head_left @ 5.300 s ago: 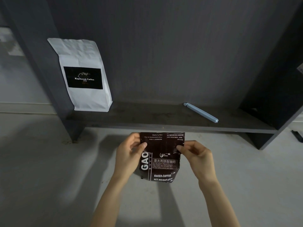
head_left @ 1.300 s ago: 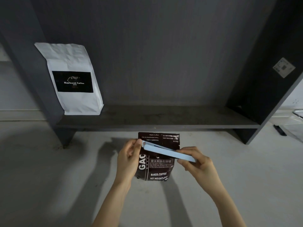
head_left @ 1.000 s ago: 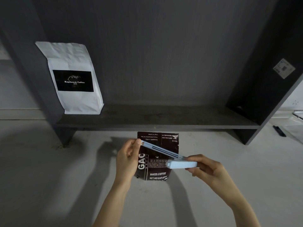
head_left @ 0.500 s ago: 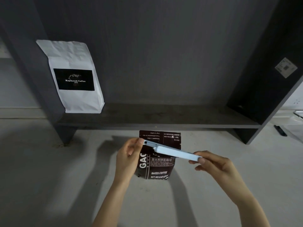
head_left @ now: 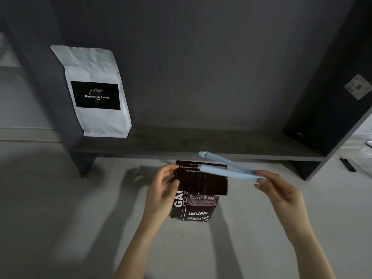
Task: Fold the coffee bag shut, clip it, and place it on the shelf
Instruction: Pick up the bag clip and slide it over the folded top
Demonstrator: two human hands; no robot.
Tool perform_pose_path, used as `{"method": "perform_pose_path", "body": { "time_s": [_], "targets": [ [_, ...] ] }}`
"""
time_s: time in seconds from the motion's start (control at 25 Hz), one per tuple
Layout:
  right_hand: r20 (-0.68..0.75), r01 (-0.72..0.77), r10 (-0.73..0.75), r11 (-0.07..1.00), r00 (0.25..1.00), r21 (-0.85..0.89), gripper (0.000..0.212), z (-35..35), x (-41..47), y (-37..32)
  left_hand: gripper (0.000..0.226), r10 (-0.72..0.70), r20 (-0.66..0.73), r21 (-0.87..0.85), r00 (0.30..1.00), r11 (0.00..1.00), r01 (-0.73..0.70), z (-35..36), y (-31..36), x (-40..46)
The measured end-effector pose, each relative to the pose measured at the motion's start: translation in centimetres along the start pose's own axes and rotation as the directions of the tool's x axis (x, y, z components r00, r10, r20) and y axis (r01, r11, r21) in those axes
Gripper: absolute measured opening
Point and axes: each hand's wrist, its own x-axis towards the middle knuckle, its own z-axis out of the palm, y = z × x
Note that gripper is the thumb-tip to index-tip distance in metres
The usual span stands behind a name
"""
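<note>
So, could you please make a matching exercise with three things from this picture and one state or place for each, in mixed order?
Things:
1. white coffee bag
2. dark coffee bag
3. blue clip

States:
a. open, pinched at one end by the right hand
b. top folded over, held by the left hand
c. upright on the shelf

Pairs: 1-c, 2-b, 3-a
</note>
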Motion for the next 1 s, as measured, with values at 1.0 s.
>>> {"method": "perform_pose_path", "body": {
  "time_s": [1.0],
  "targets": [
    [-0.005, 0.021, -0.021, 1.0, 1.0, 0.013, 0.019, 6.7, 0.6, 1.1, 0.055, -0.097, -0.026, -0.096, 0.995, 0.991, 0.094, -0.4, 0.8, 0.5]
  ]
}}
